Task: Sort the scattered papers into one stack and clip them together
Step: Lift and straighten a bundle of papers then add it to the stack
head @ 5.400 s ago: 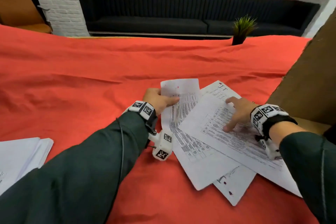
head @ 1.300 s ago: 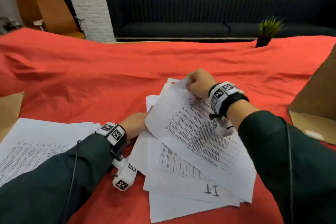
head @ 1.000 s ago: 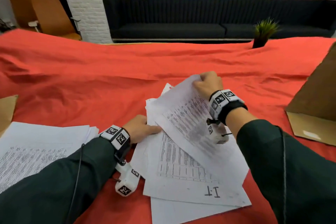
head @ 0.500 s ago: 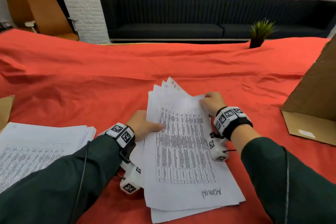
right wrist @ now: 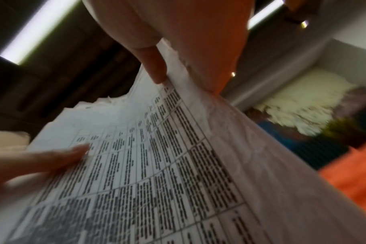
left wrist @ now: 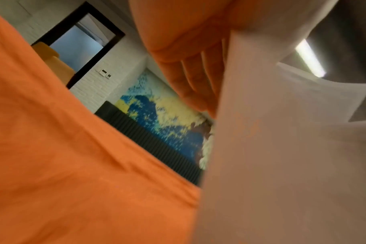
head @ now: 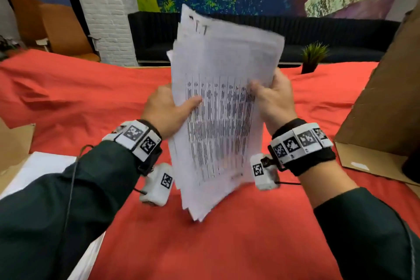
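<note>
A stack of white printed papers (head: 220,107) stands nearly upright above the red tablecloth, its lower corner close to the cloth. My left hand (head: 168,109) grips the stack's left edge, thumb across the printed front. My right hand (head: 272,98) grips the right edge, thumb on the front. In the left wrist view the fingers (left wrist: 198,79) lie flat behind the papers (left wrist: 282,165). The right wrist view shows the printed table on the top sheet (right wrist: 157,173) with my right thumb (right wrist: 155,66) on it and the left thumb (right wrist: 52,158) opposite. The sheets' edges are uneven. No clip is in view.
Another pile of white papers (head: 41,170) lies at the left, partly under my left sleeve, beside brown cardboard (head: 13,143). A large cardboard box (head: 386,107) stands at the right. A small potted plant (head: 313,57) sits at the table's far edge.
The gathered papers lay flat on the cloth half a second ago; both hands have lifted them and tipped them upright. Earlier the right hand drew loose sheets onto the pile.
</note>
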Tool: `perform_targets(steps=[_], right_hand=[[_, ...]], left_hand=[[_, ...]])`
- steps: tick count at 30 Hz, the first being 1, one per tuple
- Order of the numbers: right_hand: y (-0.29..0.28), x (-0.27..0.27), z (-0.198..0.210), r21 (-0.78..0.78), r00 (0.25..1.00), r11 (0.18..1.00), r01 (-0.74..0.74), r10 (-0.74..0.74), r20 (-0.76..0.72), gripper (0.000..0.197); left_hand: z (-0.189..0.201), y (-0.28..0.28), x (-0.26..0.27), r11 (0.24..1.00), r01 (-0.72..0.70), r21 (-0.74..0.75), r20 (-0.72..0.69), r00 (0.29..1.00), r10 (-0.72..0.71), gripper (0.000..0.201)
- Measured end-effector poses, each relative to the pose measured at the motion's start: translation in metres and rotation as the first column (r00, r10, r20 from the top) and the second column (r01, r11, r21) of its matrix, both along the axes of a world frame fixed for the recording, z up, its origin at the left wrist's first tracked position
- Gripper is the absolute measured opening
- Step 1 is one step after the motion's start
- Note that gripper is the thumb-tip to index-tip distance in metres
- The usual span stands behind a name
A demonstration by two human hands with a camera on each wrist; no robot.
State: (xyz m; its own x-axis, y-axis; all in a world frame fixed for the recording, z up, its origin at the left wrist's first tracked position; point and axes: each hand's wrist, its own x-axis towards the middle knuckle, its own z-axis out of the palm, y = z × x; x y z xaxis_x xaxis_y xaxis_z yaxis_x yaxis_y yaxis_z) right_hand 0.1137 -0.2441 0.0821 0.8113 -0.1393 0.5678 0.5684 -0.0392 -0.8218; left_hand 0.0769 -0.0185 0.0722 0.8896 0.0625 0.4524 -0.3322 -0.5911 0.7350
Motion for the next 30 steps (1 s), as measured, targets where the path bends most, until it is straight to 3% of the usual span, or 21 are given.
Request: perform_targets(steps=[3, 6, 8, 11, 12, 14, 16, 19, 21, 23, 27, 28, 30], right_hand=[[-0.004, -0.025, 0.025, 0.037, 0.988, 0.999, -0.02, 0.015, 0.151, 0.03], [-0.002, -0.041, 0.009, 0.065, 0.997, 0.997, -0.043, 0.039, 0.068, 0.033], [0.005, -0.048, -0.01, 0.007, 0.999, 0.999, -0.036, 0.036, -0.002, 0.028], [0.013, -0.052, -0.016, -0.137, 0.998, 0.99, -0.042, 0.036, -0.044, 0.028], [0.013, -0.051, -0.011, -0.165, 1.0, 0.986, -0.017, 0.013, -0.024, 0.026], [0.009, -0.048, 0.004, -0.149, 0.999, 0.988, 0.031, -0.025, 0.041, 0.023], [0.002, -0.05, 0.012, -0.039, 0.998, 0.998, -0.05, 0.052, 0.046, 0.03], [-0.005, -0.061, -0.013, 0.104, 0.983, 0.979, -0.176, 0.181, -0.04, 0.043], [-0.003, -0.067, -0.048, 0.046, 0.982, 0.992, -0.119, 0.125, -0.145, 0.031], [0.004, -0.072, -0.065, 0.006, 0.983, 0.998, -0.055, 0.055, -0.176, 0.02], [0.018, -0.079, -0.036, 0.119, 0.996, 0.992, -0.052, 0.06, -0.062, 0.027], [0.019, -0.081, -0.029, 0.164, 0.995, 0.983, -0.081, 0.09, -0.047, 0.029], [0.021, -0.085, -0.025, 0.204, 0.991, 0.973, -0.108, 0.121, -0.055, 0.037]], left_hand=[[0.019, 0.008, -0.017, 0.988, 0.048, -0.148, 0.166, 0.986, -0.023, 0.017], [-0.002, 0.016, -0.03, 0.853, 0.189, -0.486, 0.08, 0.982, -0.173, 0.026], [-0.019, 0.018, -0.034, 0.783, 0.201, -0.588, 0.023, 0.972, -0.233, 0.036], [-0.019, 0.013, -0.038, 0.857, 0.169, -0.487, 0.057, 0.985, -0.162, 0.011], [-0.01, 0.011, -0.041, 0.872, 0.157, -0.464, 0.087, 0.987, -0.132, 0.011], [0.009, 0.01, -0.045, 0.883, 0.151, -0.445, 0.17, 0.982, -0.082, 0.01], [0.021, 0.01, -0.054, 0.893, 0.189, -0.408, 0.223, 0.969, -0.103, 0.01], [0.002, 0.016, -0.068, 0.887, 0.227, -0.402, 0.139, 0.973, -0.186, 0.031], [-0.028, 0.018, -0.072, 0.913, 0.179, -0.368, 0.042, 0.984, -0.176, 0.04], [-0.045, 0.015, -0.07, 0.927, 0.096, -0.362, 0.007, 0.995, -0.1, 0.029], [-0.02, 0.006, -0.069, 0.894, 0.07, -0.443, 0.168, 0.986, 0.006, 0.009], [-0.011, 0.008, -0.072, 0.869, 0.116, -0.482, 0.188, 0.982, -0.027, 0.006], [-0.007, 0.016, -0.073, 0.809, 0.234, -0.539, 0.2, 0.969, -0.147, 0.024]])
